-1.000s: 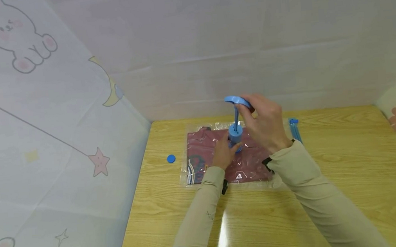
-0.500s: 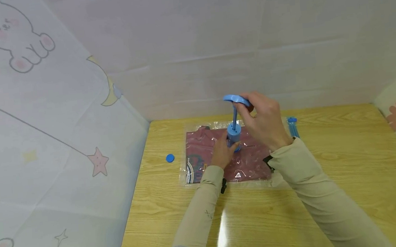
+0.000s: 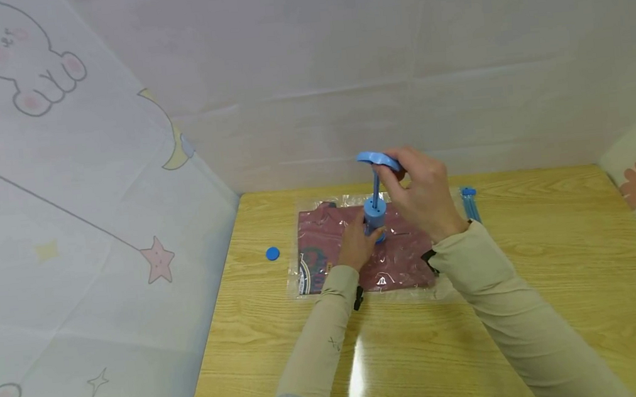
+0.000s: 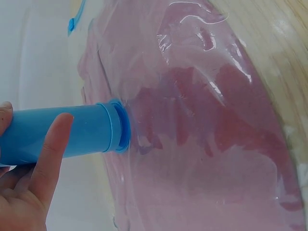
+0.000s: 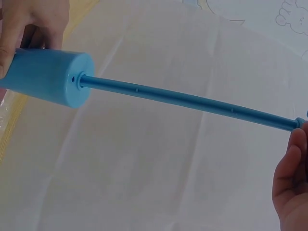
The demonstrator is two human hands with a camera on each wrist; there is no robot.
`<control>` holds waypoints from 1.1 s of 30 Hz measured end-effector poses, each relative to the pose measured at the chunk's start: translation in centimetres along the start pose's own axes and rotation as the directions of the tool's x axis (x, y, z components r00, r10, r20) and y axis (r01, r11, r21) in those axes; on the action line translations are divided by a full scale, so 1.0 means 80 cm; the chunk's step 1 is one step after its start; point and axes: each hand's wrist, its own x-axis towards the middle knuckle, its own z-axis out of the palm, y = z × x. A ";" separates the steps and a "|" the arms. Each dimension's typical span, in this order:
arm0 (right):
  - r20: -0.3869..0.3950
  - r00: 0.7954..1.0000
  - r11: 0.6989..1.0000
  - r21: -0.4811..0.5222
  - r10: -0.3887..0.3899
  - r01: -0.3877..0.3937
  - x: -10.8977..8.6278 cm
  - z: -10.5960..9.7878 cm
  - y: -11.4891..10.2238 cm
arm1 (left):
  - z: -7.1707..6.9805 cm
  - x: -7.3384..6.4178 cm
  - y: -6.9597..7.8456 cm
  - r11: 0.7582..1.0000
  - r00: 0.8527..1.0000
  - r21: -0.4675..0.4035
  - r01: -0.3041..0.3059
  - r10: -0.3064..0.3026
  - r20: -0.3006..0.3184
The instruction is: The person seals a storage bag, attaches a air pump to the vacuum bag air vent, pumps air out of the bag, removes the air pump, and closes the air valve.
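Observation:
A blue hand pump (image 3: 374, 211) stands upright on a transparent vacuum bag (image 3: 395, 274) with maroon folded fabric inside. My left hand (image 3: 357, 245) grips the pump's barrel low down, fingers around it. In the left wrist view the barrel (image 4: 82, 130) meets a blue ring (image 4: 122, 126) on the bag, and a slot shows at the ring. Above, my right hand (image 3: 422, 192) holds the light-blue handle (image 3: 377, 160) by its right end. The rod (image 5: 187, 100) is drawn far out of the barrel in the right wrist view, where the handle is mostly out of frame.
A round blue cap (image 3: 272, 253) lies on the wooden table (image 3: 244, 331) left of the bag. Behind my right hand, blue strips with a clip (image 3: 469, 201) lie at the bag's right side. White printed cloth walls (image 3: 314, 85) close off the back and sides.
The head view has shifted very slightly. Both hands keep their places on the pump, and the rod stays drawn out.

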 end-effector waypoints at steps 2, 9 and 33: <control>-0.001 1.000 1.000 0.005 0.006 -0.006 -0.001 0.001 0.001 | 0.000 0.000 0.000 1.000 1.000 -0.002 -0.001 0.001 -0.001; -0.015 1.000 1.000 0.018 0.017 -0.016 -0.003 0.004 0.006 | 0.002 0.003 -0.003 1.000 1.000 -0.003 -0.019 0.019 -0.016; 0.374 0.821 0.900 -0.106 0.431 -0.424 -0.073 0.049 0.071 | 0.003 -0.003 0.000 0.999 0.999 0.029 -0.036 0.036 -0.003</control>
